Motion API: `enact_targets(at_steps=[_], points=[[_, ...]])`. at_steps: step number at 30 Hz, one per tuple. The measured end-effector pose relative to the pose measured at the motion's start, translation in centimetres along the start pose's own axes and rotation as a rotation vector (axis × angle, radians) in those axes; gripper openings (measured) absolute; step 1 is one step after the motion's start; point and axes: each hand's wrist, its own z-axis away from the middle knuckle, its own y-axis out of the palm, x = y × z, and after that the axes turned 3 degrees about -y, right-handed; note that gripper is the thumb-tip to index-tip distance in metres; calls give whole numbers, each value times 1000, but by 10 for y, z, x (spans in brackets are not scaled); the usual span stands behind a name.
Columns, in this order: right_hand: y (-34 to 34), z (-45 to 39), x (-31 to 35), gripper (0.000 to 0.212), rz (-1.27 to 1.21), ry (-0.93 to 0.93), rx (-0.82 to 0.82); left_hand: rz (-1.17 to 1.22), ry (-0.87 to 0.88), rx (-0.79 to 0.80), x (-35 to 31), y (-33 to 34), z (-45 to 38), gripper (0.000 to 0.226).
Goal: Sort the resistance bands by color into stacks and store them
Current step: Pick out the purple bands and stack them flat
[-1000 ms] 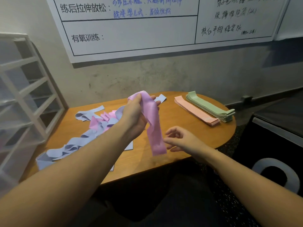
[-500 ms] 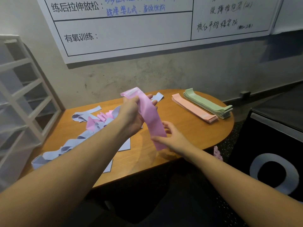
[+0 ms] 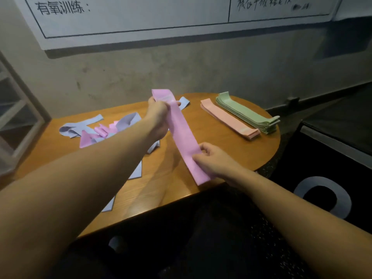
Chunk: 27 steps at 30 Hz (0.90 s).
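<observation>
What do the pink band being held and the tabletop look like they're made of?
Pink band: likely thin matte rubber or latex, flat and limp between left hand and right hand. Table: wood or wood-look laminate, faint grain, slight sheen.

One camera only, worn on the head, looks forward and down along both forearms at the near tabletop (image 3: 237, 150), with the wall (image 3: 181, 73) close behind it.
</observation>
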Motion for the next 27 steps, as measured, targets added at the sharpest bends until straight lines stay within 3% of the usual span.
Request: enact_targets(at_steps=[5, 8, 11, 15, 19, 27], points=[[-12, -19, -15, 27, 223, -51, 60, -99, -87, 51, 24, 19, -35, 28], [-20, -30, -24, 28, 437, -29, 116, -170, -97, 56, 41, 28, -54, 27], [-32, -39, -31, 33, 632, 2, 80, -233, -134, 54, 58, 31, -81, 42], [-44, -58, -46, 48, 554, -98, 5, -352, -204, 39, 74, 35, -106, 46], [-42, -82, -63, 31, 533, -304, -74, -443, -155, 15, 86, 35, -126, 49], [-30, -119, -64, 20, 487, -312, -57, -702, 117, 56, 69, 14, -123, 36]])
